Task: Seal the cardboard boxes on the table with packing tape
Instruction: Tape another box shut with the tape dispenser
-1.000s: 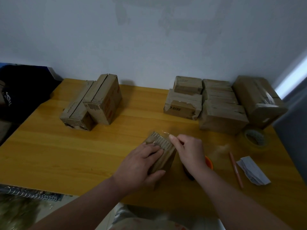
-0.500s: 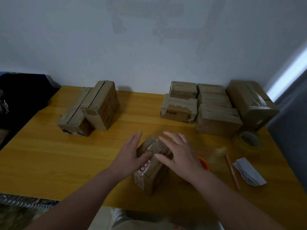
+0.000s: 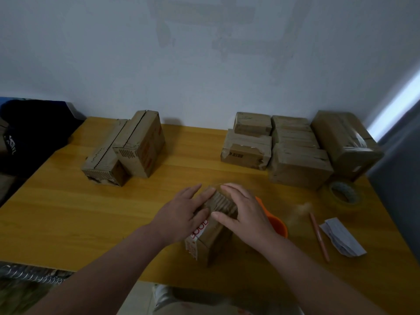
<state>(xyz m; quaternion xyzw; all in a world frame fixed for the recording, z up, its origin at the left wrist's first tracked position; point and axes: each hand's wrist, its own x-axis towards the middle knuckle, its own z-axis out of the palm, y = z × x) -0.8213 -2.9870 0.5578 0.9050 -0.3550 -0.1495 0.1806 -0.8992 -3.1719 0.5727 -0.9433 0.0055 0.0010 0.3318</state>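
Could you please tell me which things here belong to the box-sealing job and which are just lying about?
Job: nearest box, tape roll, two boxes at left, box stack at right.
Lying about: pencil, folded paper, dark cloth, spiral notebook.

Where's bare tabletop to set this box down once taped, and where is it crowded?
Widest bare patch: front left of the table, between the two left boxes and the near edge. A second gap lies between those and the right stack. Crowded: right of the near box, with orange object, pen, folded paper, tape roll.
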